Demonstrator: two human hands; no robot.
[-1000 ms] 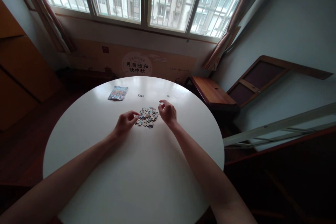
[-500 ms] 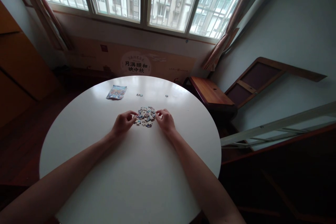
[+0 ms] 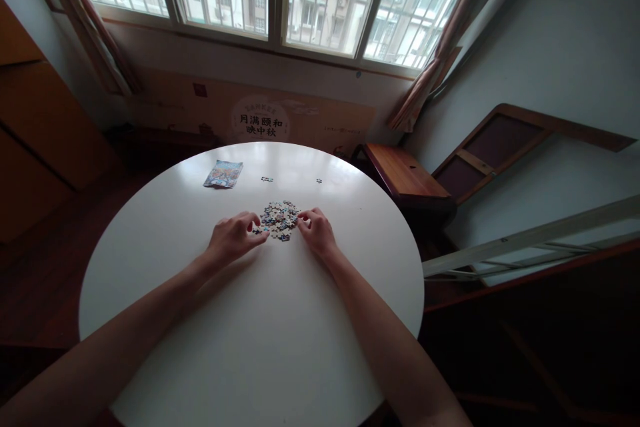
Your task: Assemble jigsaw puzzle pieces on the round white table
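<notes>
Head view: puzzle pieces [image 3: 281, 215] lie on the table [image 3: 250, 333] between our left hand [image 3: 231, 236], gaping, and our right hand [image 3: 317, 232], pinched narrow, whether holding any we cannot tell. The far banner [image 3: 260, 121] reads "月满颐和 映中秋".

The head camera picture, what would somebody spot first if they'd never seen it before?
Probably the big white round table in the middle, with a heap of jigsaw pieces on it between the left hand and the right hand. The bright barred window across the top stands out too. A colourful packet lies on the table's far left part.
</notes>
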